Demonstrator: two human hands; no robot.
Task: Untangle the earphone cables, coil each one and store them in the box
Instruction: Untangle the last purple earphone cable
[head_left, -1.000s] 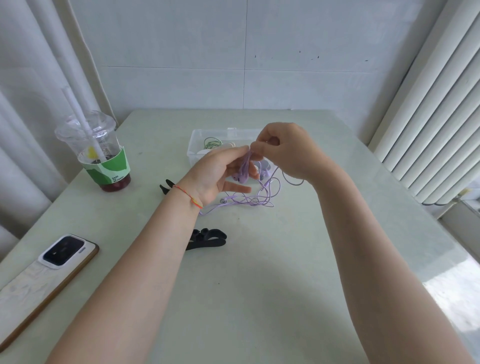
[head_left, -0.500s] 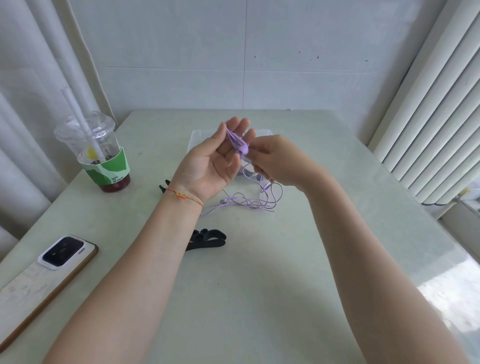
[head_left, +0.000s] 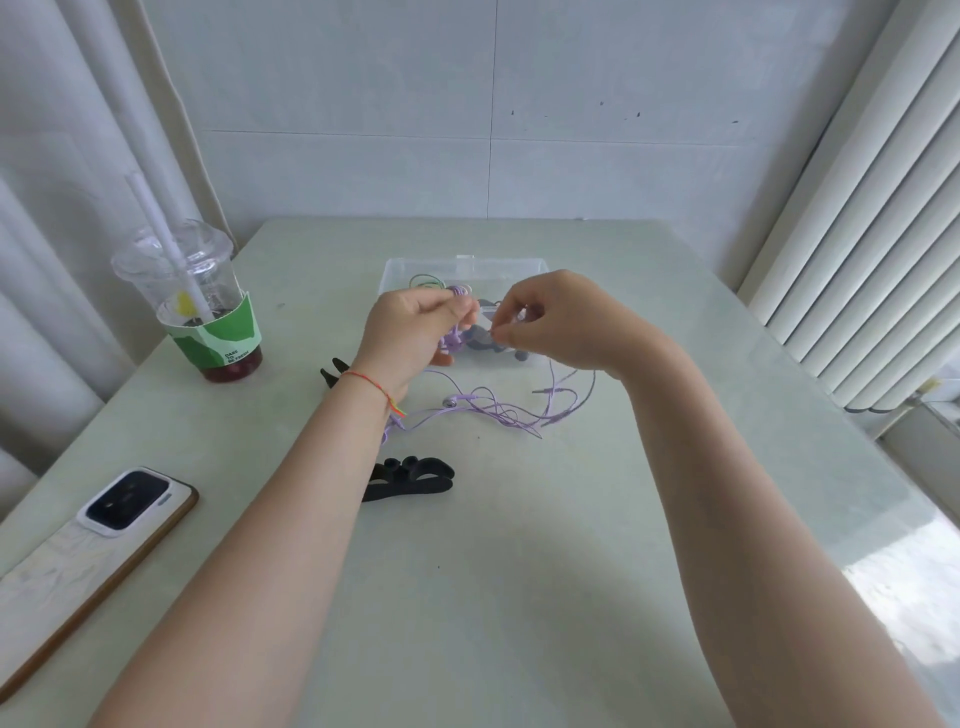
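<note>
Head view shows both hands raised above the table (head_left: 519, 597), just in front of the clear box (head_left: 498, 267). The left hand (head_left: 410, 332) has its fingers curled round a small bundle of the purple earphone cable (head_left: 498, 410), loops showing at its fingertips and below its palm. The right hand (head_left: 561, 322) pinches a strand of the same cable between thumb and forefinger, just to the right of the left hand's fingertips. From the two hands the cable drops to the table below and spreads in a loose tangle whose long axis runs left to right, from under the left wrist to under the right wrist. One earbud (head_left: 451, 401) lies in that tangle beneath the left hand, pointing left. One purple cable is in the hands; one green cable (head_left: 426, 282) lies coiled inside the box beyond the left hand. Two black cable ties (head_left: 410, 475) lie near the left forearm, one partly hidden behind the wrist. One drink cup (head_left: 202, 312) and one phone (head_left: 98, 551) lie well to the left of the left arm.
</note>
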